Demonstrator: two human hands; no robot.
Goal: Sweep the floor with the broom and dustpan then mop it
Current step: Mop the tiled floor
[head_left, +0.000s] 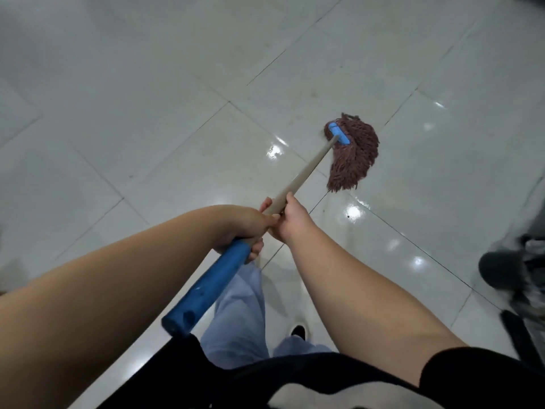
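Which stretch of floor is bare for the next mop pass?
Bare tiles run left and ahead of the mop head, up to the frame's top edge. The right edge is crowded: dark, blurred objects sit there.

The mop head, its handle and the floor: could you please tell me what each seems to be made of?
Mop head: reddish-brown yarn, probably cotton, in matted twisted strands, held by a blue, likely plastic clamp.
Handle: smooth pale shaft, wood or plastic, hard to tell; the blue end sleeve looks like scuffed plastic.
Floor: large glossy pale tiles, likely ceramic, with dark grout lines and bright light reflections.
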